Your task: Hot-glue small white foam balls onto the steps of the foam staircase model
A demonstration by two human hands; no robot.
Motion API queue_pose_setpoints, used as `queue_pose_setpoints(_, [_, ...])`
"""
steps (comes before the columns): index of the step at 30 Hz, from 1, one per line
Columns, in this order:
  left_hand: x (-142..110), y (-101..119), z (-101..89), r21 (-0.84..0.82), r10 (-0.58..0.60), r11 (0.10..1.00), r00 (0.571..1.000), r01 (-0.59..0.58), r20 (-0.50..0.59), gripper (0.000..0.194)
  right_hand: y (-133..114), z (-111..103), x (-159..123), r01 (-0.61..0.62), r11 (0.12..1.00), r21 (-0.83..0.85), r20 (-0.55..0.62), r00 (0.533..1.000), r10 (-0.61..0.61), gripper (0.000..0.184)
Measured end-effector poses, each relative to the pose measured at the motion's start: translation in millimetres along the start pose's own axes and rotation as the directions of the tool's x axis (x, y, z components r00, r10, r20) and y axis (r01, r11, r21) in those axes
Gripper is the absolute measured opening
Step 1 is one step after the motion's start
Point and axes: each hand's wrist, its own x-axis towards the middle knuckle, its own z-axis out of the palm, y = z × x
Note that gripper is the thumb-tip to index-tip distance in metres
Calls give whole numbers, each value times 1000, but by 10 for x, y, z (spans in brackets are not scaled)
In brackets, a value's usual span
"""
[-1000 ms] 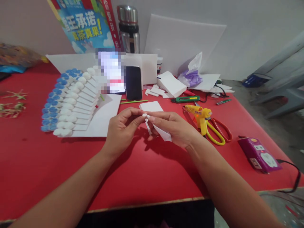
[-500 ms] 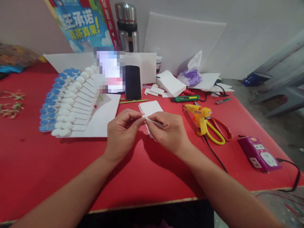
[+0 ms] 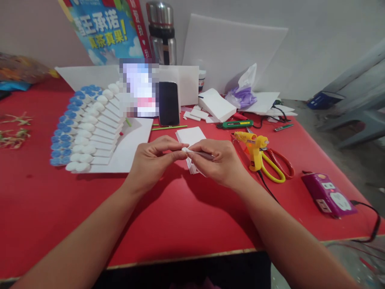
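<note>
Both hands meet over the middle of the red table. My left hand pinches a small white ball at its fingertips. My right hand is closed round a thin white foam strip, held edge-on, whose tip touches the ball. Just behind the hands lies a stack of white foam strips. To the left, on a white sheet, lies a fan of several white strips tipped with white and blue balls.
A yellow glue gun and red-and-yellow scissors lie right of my right hand, its black cord running toward me. A purple power strip sits near the right edge. A phone, a steel flask, a green cutter and foam boards stand behind.
My right hand has turned the white strip from hanging flat to edge-on, level with the ball. Both hands stay together in the same spot.
</note>
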Motion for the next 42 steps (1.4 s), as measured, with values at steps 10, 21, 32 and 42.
queue_pose_setpoints(10, [-43, -17, 62, 33, 82, 996, 995, -81, -61, 14, -61, -59, 21, -130, 989, 68, 99, 987, 123, 24])
queue_pose_setpoints(21, [-35, 6, 1, 99, 60, 993, 998, -61, 13, 6, 109, -215, 140, -811, -20, 585, 797, 570, 202, 35])
queue_pose_setpoints(32, [-24, 3, 22, 18, -48, 999, 999, 48, 2, 15, 39, -174, 76, -706, 251, 663, 646, 708, 284, 22])
queue_pose_setpoints(42, [-27, -43, 84, -101, -169, 982, 983, 161, -75, 17, -41, 4, 26, -404, 880, 251, 154, 914, 376, 24])
